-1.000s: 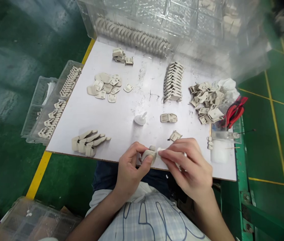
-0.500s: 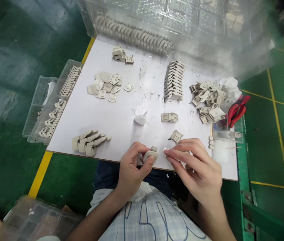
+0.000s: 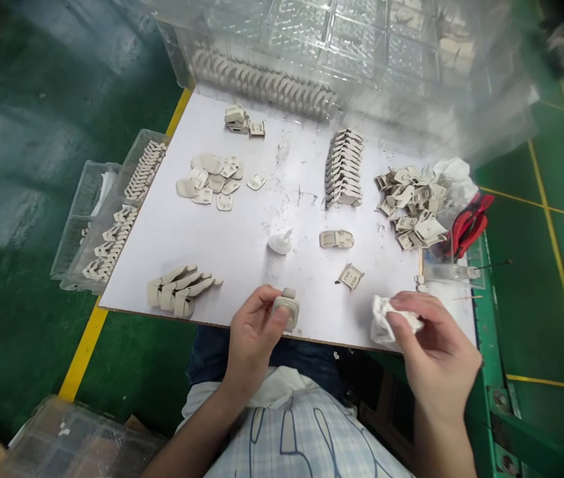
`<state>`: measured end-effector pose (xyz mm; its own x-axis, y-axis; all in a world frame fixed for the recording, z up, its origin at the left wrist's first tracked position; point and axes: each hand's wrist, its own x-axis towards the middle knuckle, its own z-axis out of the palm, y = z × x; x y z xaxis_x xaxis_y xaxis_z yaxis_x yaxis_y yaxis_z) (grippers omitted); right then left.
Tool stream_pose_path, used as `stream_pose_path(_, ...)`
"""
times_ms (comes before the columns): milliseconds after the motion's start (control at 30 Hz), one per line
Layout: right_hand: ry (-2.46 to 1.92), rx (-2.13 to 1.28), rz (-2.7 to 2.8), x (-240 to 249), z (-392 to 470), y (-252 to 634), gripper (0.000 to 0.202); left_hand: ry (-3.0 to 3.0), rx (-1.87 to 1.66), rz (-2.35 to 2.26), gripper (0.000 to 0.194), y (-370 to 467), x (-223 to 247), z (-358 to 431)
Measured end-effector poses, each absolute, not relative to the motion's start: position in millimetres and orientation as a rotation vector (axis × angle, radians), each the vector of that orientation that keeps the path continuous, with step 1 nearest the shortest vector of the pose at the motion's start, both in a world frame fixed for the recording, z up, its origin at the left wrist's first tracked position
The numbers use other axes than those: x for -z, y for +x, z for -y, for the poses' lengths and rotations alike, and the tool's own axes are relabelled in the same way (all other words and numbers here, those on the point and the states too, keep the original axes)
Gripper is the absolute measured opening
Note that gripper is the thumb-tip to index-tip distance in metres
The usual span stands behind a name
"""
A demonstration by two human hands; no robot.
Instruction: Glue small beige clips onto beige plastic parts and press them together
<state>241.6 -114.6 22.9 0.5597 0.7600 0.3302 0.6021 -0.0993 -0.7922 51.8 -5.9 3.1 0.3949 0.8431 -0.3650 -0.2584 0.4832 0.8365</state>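
My left hand (image 3: 257, 328) pinches a small beige plastic part (image 3: 288, 311) between thumb and fingers, just above the front edge of the white table. To the right, my right hand (image 3: 428, 345) grips a crumpled white tissue (image 3: 382, 320), also near that edge. Between and beyond the hands lie a single beige clip-like piece (image 3: 350, 276) and a longer beige part (image 3: 336, 239). A small white bottle with a pointed nozzle (image 3: 281, 243) stands ahead of my left hand.
Loose beige pieces (image 3: 414, 199) are heaped at right beside red-handled pliers (image 3: 468, 226). A stacked row (image 3: 344, 169) stands mid-table, flat caps (image 3: 212, 179) lie left, curved parts (image 3: 182, 291) front left. Clear plastic trays (image 3: 361, 60) rise at the back; others (image 3: 113, 219) sit left.
My right hand has moved right, away from the left hand, and the white tissue now shows plainly in it. My left hand has shifted slightly left and turned the beige part more upright.
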Motion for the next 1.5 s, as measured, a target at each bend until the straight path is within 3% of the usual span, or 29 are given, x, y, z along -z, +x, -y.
stream_pose_path(133,-1.944,-0.07,0.818,3,135,255,0.016,0.705,-0.788,-0.911,0.03,52,-8,7)
stream_pose_path(233,-2.061,-0.006,1.092,11,145,258,0.01,0.73,-0.794,-0.953,0.03,55,-8,8)
stream_pose_path(367,-2.168,-0.001,1.364,7,155,253,0.025,0.743,-0.768,-1.013,0.036,58,-3,9)
stream_pose_path(433,-2.19,0.008,1.338,2,161,256,0.022,0.73,-0.763,-1.058,0.04,59,1,9)
stream_pose_path(533,-2.116,0.218,0.959,-12,169,280,0.015,0.704,-0.79,-1.138,0.044,60,4,8)
stream_pose_path(633,-1.869,0.422,0.497,-27,169,324,0.031,0.684,-0.814,-1.161,0.046,60,4,6)
stream_pose_path(767,-1.869,0.122,0.503,-28,151,371,0.041,0.71,-0.781,-1.136,0.045,58,6,4)
stream_pose_path(933,-2.313,0.291,0.838,-15,133,385,0.025,0.749,-0.771,-1.126,0.043,53,10,6)
stream_pose_path(1200,-2.313,0.301,1.34,-17,140,416,0.032,0.792,-0.794,-1.027,0.038,56,9,8)
stream_pose_path(1500,-2.224,0.42,0.945,-59,139,365,0.015,0.781,-0.824,-0.933,0.032,59,6,10)
